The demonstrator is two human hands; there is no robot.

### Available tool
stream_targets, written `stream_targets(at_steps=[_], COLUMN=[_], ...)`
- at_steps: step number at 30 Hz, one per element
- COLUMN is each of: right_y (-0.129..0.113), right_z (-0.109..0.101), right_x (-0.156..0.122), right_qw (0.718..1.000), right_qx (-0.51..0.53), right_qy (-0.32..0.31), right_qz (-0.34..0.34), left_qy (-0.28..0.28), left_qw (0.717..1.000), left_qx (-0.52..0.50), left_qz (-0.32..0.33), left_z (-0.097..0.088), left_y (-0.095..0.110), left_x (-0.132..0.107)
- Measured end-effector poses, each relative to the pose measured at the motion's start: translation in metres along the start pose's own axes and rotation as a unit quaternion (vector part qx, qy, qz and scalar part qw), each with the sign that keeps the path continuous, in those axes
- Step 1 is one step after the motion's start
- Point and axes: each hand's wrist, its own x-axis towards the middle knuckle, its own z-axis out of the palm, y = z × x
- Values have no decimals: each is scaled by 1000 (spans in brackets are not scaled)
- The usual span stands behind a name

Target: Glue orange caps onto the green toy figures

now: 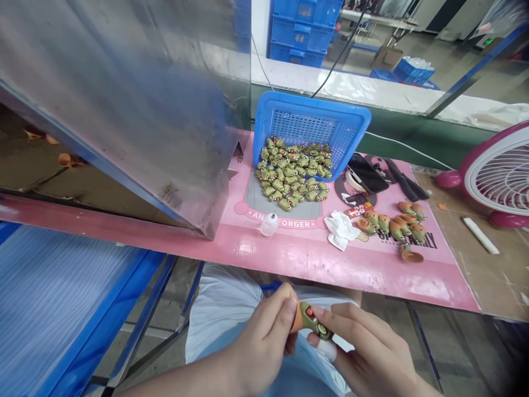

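Over my lap, below the table edge, my left hand (264, 342) pinches the orange end of a small toy figure (312, 320), and my right hand (367, 353) grips its green end with thumb and fingers. A white bandage wraps one right finger. On the pink mat (289, 248) above, a pile of green toy parts (291, 173) spills out of a tipped blue basket (312, 124). A row of several assembled orange-and-green figures (392, 223) lies to the right of the pile.
A small white squeeze bottle (269, 223) and a crumpled white cloth (341, 229) lie near the mat's front. A phone (367, 173), a pink fan (500, 176) and a white stick (480, 235) are at right. A slanted metal chute (124, 110) fills the left.
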Motion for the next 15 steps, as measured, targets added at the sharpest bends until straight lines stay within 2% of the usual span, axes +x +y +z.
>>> stream_targets(at_steps=[9,15], right_y=[-9,-9], right_z=[2,1], right_x=[-6,-6], right_qw=[999,998], right_qx=[-23,-35], right_qy=[43,43], right_qz=[11,5], left_qy=[-16,-20], left_qw=[998,998], left_qx=[52,55], left_qz=[31,38], left_z=[0,-1], left_y=[1,3], left_x=[-3,-3])
